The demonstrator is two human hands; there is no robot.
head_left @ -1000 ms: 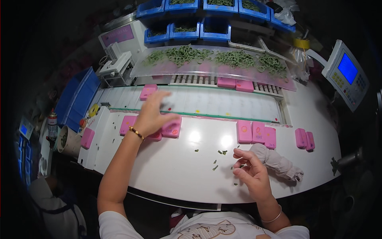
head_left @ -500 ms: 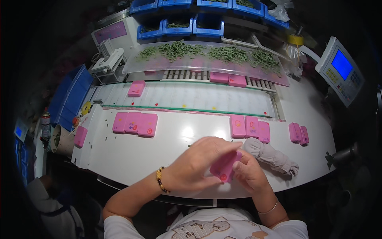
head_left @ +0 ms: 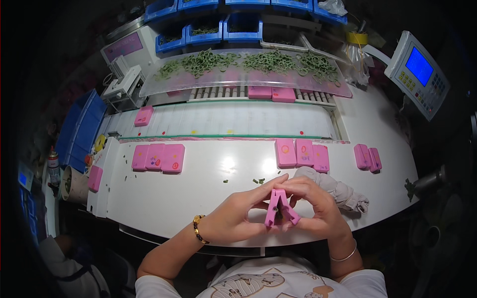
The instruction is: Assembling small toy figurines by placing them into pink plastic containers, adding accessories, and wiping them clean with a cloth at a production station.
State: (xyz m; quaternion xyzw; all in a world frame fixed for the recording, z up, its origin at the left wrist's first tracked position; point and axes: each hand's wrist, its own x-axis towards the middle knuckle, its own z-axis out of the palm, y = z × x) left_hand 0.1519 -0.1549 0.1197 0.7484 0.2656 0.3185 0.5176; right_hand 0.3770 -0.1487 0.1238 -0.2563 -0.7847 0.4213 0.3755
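Note:
Between both hands, above the table's front edge, is a pink rubber mould (head_left: 271, 213). Its two halves are spread apart at the lower end and meet at the upper end, like an upside-down V. Something dark green shows in the gap, too small to make out. My left hand (head_left: 243, 213) grips the left half, thumb near the lower end and fingers over the top. My right hand (head_left: 320, 211) holds the right half the same way. Just beyond my right hand lies a rolled grey cloth (head_left: 343, 193). Small green bits (head_left: 258, 181) lie on the table ahead.
Pink moulds (head_left: 173, 159) stand in groups along the table, with another pink mould (head_left: 144, 115) on the white conveyor (head_left: 223, 119). Behind it, a clear tray (head_left: 149, 88) bears green rings (head_left: 268, 60) beneath blue bins (head_left: 242, 37). A scale display (head_left: 420, 69) stands right.
The mould in my hands has turned, and its halves now stand apart. My left hand has come down from over it to its side. The mould on the conveyor has moved left.

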